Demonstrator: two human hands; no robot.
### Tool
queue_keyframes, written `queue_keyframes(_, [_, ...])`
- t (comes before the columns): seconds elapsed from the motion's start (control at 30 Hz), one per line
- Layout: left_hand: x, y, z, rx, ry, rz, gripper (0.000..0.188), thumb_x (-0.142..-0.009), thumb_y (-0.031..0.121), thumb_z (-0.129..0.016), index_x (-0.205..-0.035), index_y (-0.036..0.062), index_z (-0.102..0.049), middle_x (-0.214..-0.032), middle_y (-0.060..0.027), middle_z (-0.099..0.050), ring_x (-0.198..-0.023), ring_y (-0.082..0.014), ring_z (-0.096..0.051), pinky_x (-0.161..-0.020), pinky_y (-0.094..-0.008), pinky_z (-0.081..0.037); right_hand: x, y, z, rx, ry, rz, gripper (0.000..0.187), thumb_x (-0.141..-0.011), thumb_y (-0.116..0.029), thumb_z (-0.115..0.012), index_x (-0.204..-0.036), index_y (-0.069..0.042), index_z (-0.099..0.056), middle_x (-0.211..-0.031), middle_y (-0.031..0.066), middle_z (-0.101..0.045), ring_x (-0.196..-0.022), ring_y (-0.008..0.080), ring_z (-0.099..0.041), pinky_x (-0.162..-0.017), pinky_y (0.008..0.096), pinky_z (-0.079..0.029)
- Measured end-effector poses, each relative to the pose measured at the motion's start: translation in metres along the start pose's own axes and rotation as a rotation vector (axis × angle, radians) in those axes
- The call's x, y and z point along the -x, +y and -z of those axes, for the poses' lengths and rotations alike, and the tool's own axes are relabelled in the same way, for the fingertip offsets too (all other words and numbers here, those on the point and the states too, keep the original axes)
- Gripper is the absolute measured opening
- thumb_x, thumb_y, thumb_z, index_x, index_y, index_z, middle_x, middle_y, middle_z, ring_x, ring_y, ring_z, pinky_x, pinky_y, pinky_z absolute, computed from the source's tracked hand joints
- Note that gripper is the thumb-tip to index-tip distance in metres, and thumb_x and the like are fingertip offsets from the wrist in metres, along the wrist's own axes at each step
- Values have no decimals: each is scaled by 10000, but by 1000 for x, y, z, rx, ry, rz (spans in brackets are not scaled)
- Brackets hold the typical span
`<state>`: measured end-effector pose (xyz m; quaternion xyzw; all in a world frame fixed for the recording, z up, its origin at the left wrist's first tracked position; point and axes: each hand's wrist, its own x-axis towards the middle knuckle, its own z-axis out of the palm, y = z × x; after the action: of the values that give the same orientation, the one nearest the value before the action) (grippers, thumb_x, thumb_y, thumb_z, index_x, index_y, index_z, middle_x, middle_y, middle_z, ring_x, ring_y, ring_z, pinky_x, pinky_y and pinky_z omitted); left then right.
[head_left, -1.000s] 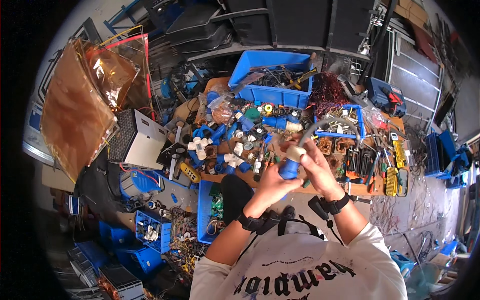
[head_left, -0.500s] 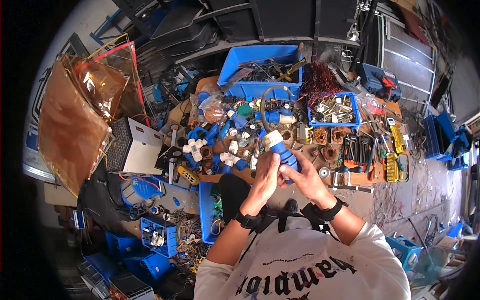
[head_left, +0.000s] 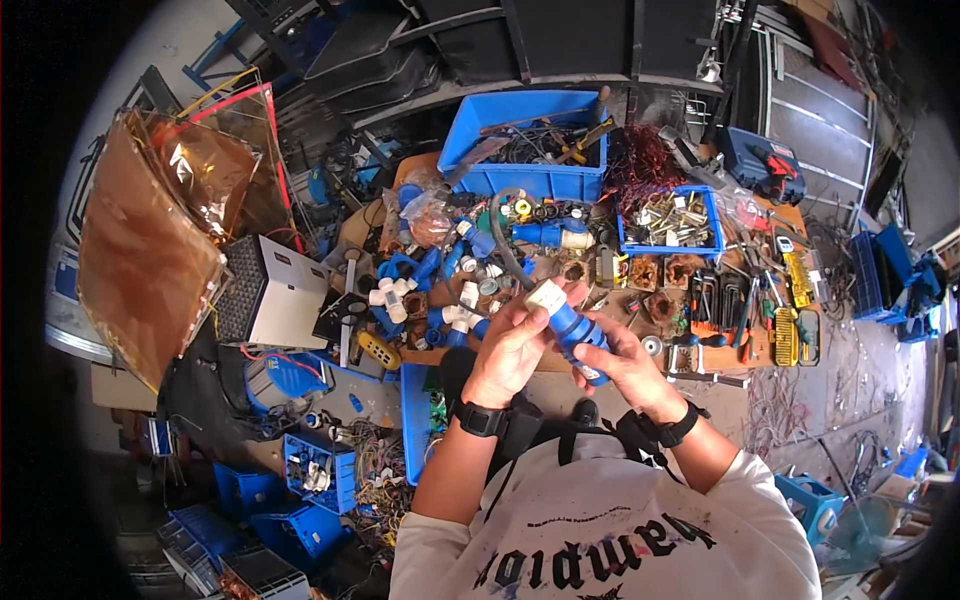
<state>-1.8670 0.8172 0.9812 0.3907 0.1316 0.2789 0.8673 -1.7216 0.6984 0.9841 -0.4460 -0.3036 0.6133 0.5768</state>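
Observation:
In front of my body I hold a blue industrial power connector (head_left: 568, 324) with a white collar, tilted with its blue end toward lower right. A grey cable (head_left: 499, 228) rises from the white collar and curves over the bench. My left hand (head_left: 508, 352) is closed round the white collar, with the thumb on the near side. My right hand (head_left: 634, 368) grips the blue body, its thumb lying across it. Some fingers of both hands are hidden behind the connector. White pipe-like fittings (head_left: 390, 298) and other blue connectors (head_left: 540, 235) lie on the bench beyond.
A large blue bin (head_left: 520, 180) of tools stands at the back, beside a smaller blue tray (head_left: 672, 247) of metal parts. Screwdrivers, hex keys and a yellow multimeter (head_left: 796, 275) lie at the right. A white box (head_left: 285, 295) and brown sheets (head_left: 150, 250) stand at the left.
The connector has tipped from nearly upright to a slant, its blue end now lower right. My left hand has moved left and up to the collar; my right hand has shifted along the blue body.

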Motion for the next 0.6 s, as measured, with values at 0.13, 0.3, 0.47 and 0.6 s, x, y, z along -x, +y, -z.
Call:
queue_keyframes(0.13, [-3, -11, 5, -192, 187, 1, 534, -927, 263, -615, -1354, -14, -453, -1335, -193, -536, -1296, -336, -465, -1068, -479, -366, -1, 8, -4, 486, 150, 278, 524, -857, -251, -733, -1279, -38, -507, -915, 60, -653, -761, 132, -623, -688, 274, -503])
queue_keyframes(0.3, [-4, -6, -8, -29, 78, -64, 517, -914, 268, -625, -1327, -6, -481, -1323, -181, -545, -1288, -336, -473, -1077, -470, -349, 5, -2, -6, 557, 176, 313, 575, -817, -238, -764, -1286, -16, -514, -959, 100, -662, -845, 145, -618, -790, 309, -505])
queue_keyframes(0.47, [-1, 8, -16, -62, 9, -99, 475, -901, 256, -648, -1277, 3, -508, -1306, -157, -554, -1271, -302, -486, -1071, -433, -356, 12, -15, -6, 238, 87, 128, 601, -805, -232, -772, -1301, -13, -512, -982, 123, -667, -882, 145, -633, -799, 314, -507])
queue_keyframes(0.6, [-3, -5, -6, -217, 289, -14, 484, -892, 236, -667, -1283, 2, -503, -1308, -144, -552, -1231, -262, -509, -1052, -399, -377, 9, -7, -6, 538, 158, 306, 564, -827, -208, -759, -1296, -8, -520, -1024, 87, -665, -904, 139, -634, -816, 304, -508])
